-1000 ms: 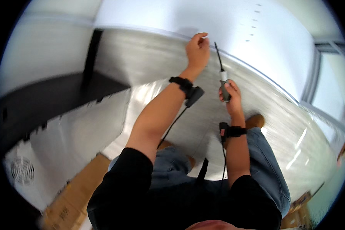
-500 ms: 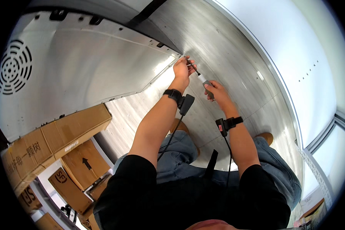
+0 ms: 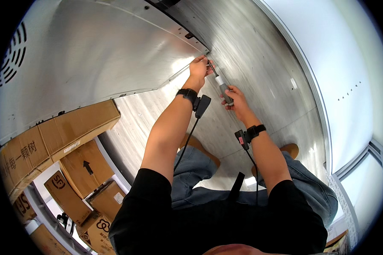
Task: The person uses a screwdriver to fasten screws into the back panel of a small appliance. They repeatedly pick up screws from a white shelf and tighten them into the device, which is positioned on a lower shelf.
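Note:
A large silver metal panel (image 3: 127,55) fills the upper left and comes to a corner beside my hands. My right hand (image 3: 239,103) is wrapped round the grey and white handle of a screwdriver (image 3: 224,92). Its thin dark shaft slants up and left to the panel's corner. My left hand (image 3: 199,69) is at that corner with its fingers curled about the front of the shaft, close to the tip. The tip is partly hidden by the fingers, and any screw there is too small to make out.
A long cardboard box (image 3: 78,123) lies under the panel's near edge. Below it, several cardboard boxes (image 3: 87,165) sit on a rack at the lower left. A white wall panel (image 3: 332,80) runs along the right. Grey wood-look floor (image 3: 264,68) stretches between.
The view has shifted, so the panel's corner sits slightly farther right. Both hands keep close to the corner, and the screwdriver stands a little steeper in the picture.

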Motion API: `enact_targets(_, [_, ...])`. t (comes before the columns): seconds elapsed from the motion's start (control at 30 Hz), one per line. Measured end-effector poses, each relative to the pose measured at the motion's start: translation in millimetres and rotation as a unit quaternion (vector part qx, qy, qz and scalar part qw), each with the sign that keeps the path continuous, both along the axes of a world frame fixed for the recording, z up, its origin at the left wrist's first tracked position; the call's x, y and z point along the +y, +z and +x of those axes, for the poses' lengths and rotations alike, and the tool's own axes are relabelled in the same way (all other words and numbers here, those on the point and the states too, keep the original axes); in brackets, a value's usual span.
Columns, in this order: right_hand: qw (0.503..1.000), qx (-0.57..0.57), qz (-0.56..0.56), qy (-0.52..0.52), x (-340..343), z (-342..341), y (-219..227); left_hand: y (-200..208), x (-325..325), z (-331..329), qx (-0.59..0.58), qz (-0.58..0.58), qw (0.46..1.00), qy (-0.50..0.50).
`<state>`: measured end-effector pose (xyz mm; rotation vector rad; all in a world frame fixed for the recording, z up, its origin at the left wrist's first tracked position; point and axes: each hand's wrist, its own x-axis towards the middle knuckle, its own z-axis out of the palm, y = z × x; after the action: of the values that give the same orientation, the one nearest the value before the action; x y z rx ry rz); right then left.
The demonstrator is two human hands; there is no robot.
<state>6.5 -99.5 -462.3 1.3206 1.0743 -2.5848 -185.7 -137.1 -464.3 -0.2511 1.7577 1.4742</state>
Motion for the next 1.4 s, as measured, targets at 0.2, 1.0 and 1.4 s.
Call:
enact_targets(0.2, [1.0, -0.027, -0.009, 0.009, 11.2, -4.6, -1.4, -17.7, 9.4, -8.4, -0.008, -0.005, 1.0, -0.026])
enact_targets(1.0, [0.997, -0.017, -0.071, -0.039, 17.1, -1.8, -24.3, -20.3, 13.6, 1.0, 0.006, 0.031, 0.999, 0.005])
enact_targets(1.4, [0.994, -0.001, -0.103, -0.031, 24.3, -0.9, -12.0, -18.4, 17.3, 1.9, 0.024, 0.021, 0.999, 0.013])
